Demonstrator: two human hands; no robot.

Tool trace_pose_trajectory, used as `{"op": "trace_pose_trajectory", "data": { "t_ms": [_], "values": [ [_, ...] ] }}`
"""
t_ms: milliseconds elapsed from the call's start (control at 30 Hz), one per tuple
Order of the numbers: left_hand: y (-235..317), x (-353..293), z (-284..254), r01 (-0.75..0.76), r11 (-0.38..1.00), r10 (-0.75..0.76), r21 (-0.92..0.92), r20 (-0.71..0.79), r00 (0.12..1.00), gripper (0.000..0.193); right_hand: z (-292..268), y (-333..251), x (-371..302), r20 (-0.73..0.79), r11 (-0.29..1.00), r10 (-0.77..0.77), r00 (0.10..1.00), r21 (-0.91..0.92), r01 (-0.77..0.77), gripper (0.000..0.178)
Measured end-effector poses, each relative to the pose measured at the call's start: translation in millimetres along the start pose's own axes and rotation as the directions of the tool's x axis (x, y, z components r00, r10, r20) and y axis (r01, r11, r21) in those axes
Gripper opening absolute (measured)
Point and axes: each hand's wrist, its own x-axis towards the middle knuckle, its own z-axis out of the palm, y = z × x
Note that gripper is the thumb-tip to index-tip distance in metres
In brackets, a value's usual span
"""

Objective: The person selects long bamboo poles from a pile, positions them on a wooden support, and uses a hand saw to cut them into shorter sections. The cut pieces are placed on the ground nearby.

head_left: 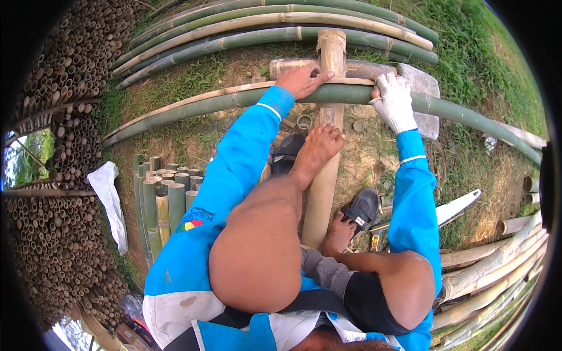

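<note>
Apparently for steadiness, the white-gloved right hand clasps the long green bamboo pole across the tan bamboo beam near its far end, the bare left hand (grip unclear) touching the pale bamboo strip.

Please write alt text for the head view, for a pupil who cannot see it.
A person's bare left hand and white-gloved right hand are on a long green bamboo pole crossing over a pale bamboo post. A thin pale strip runs along the pole's far edge; more bamboo poles lie beyond, and a saw shows beside the right sleeve.
</note>
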Motion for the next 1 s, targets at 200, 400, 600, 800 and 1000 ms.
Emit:
{"op": "trace_pose_trajectory", "data": {
  "t_ms": [200,400,600,800,1000],
  "values": [
    [-117,-20,-36,-0.046,0.980,0.024,0.192,0.117,0.993,0.097,4,-14,6,0.043,0.997,0.024,0.999,-0.075,-0.021,0.033],
    [-122,-41,-20,-0.171,0.979,0.192,0.111,-0.209,0.959,0.080,5,-19,13,0.182,0.973,0.157,0.971,-0.199,-0.120,0.038],
    [-117,-54,-11,-0.216,0.952,0.294,0.215,-0.456,0.840,0.070,6,-14,13,0.169,0.975,0.155,0.973,-0.185,-0.123,0.039],
    [-116,-62,-12,-0.153,0.951,0.269,0.267,-0.475,0.838,0.073,4,-20,11,0.134,0.977,0.163,0.978,-0.161,-0.141,0.038],
    [-110,-68,-5,-0.145,0.951,0.262,0.273,-0.465,0.846,0.076,9,-20,-4,0.003,0.972,0.110,0.994,-0.210,-0.107,0.038]
  ]
}}
